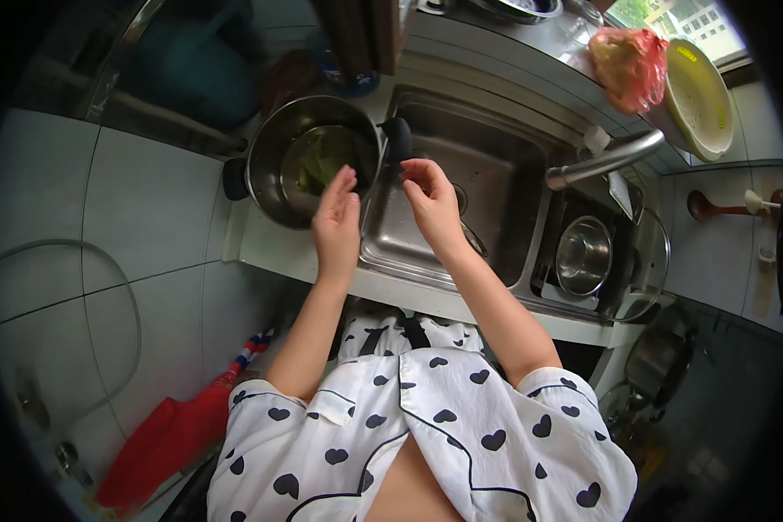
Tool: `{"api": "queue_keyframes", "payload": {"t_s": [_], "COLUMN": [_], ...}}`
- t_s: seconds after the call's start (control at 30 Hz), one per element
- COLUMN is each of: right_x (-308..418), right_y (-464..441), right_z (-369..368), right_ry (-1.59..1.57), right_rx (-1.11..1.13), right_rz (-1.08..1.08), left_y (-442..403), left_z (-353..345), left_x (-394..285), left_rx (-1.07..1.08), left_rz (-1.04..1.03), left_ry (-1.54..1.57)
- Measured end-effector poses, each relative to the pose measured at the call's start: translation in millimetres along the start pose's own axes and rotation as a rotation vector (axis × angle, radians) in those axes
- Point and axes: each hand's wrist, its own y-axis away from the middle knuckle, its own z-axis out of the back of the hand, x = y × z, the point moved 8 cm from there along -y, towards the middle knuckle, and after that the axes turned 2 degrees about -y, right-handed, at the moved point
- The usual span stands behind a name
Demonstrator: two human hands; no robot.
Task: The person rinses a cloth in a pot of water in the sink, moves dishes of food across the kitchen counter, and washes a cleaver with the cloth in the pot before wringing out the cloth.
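Left of the sink, a two-handled stainless steel pot stands on the counter, right against the basin's edge, presumably so that it's within easy reach. Inside, the green leaves lie low in a loose, overlapping heap, broad and flat, mid-green with paler patches, and bunched off-centre, so bare steel shows around them. Whether there's water under them, I can't tell from here.

The left hand is open over the pot's sink-side rim, fingers extended and thumb apart, gripping nothing I can see; it looks held there to stay close above the leaves. The right hand hangs over the sink's left part, beside the pot's black handle, fingers curled in towards the thumb. I can't make out anything between them.

Towards the sink's right end, a small steel bowl sits upright, near the faucet, perhaps to be handy for water.
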Motion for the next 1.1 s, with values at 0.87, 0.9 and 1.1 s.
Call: {"api": "queue_keyframes", "payload": {"t_s": [0.87, 0.9, 1.1], "right_x": [-69, -68, -74], "right_y": [-54, -53, -55], "right_z": [-6, -6, -7], "right_ry": [-0.019, -0.031, -0.118], "right_rx": [-0.474, -0.469, -0.403], "right_rz": [-0.116, -0.137, -0.242], "left_y": [-87, -89, -100], "left_z": [198, 201, 211], "left_x": [41, 45, 55], "left_rx": [-0.604, -0.612, -0.550], "left_rz": [-0.273, -0.255, -0.123], "left_ry": [-0.543, -0.549, -0.503]}}
